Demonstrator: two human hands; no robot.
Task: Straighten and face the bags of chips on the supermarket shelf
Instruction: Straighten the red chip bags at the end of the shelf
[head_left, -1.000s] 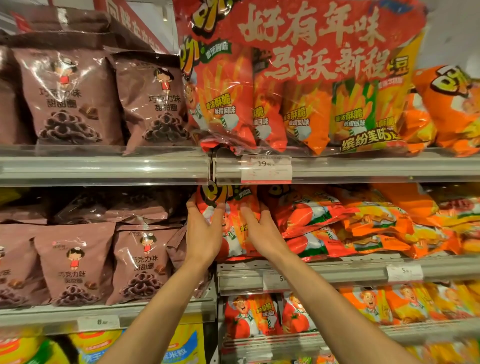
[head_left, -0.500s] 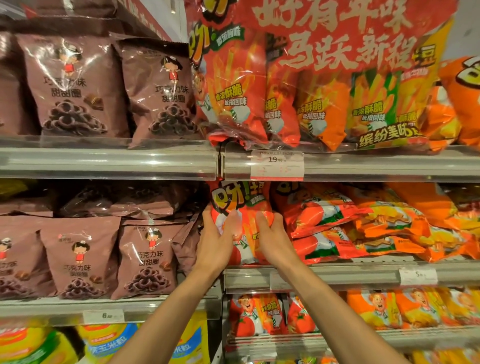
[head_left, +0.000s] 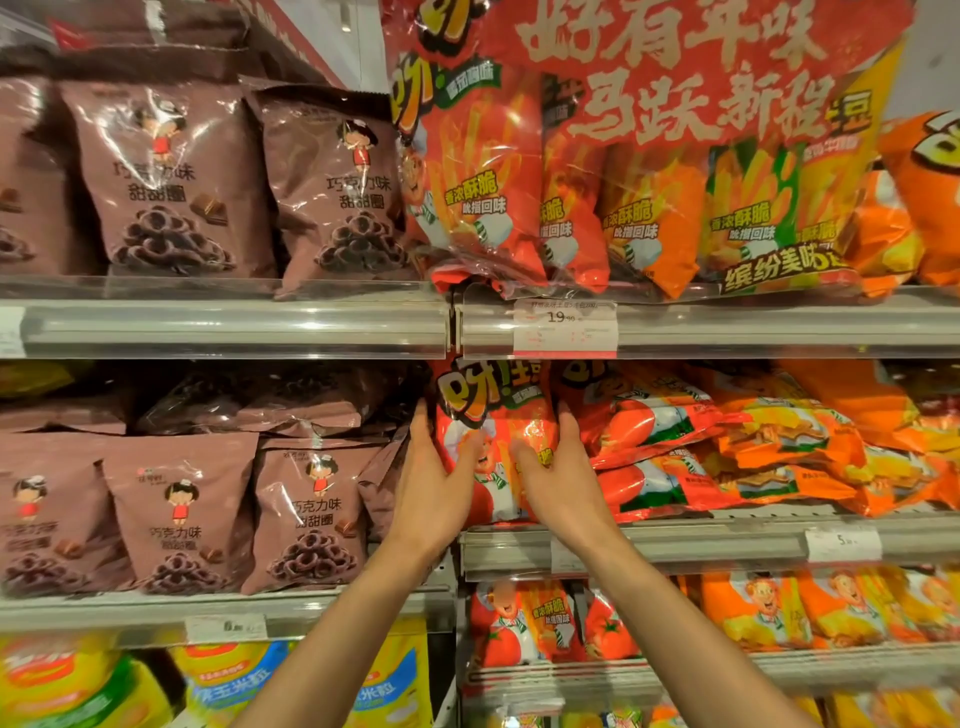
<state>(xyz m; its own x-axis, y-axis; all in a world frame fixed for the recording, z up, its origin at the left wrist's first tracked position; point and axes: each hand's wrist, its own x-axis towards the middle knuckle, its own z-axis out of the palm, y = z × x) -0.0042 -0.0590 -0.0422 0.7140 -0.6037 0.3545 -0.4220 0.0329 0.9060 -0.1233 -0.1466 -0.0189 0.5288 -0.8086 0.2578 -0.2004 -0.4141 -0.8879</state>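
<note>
Head view: over the last second the red chip bag (head_left: 493, 441) has gone from leaning to upright, logo forward, at the left end of the middle shelf (head_left: 727, 543). We hold it with left hand (head_left: 434, 486) and right hand (head_left: 558, 478) clamped on its sides. Count: two hands, one bag faced; the orange bags (head_left: 753, 441) alongside lie flat, perhaps five, unfaced.

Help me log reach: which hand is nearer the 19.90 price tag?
Right. The right hand sits below the price tag; the left hand is lower-left.

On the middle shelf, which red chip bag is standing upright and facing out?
The red bag at the row's left end, held between the left hand and right hand. The red bags to its right lie flat, stacked.
</note>
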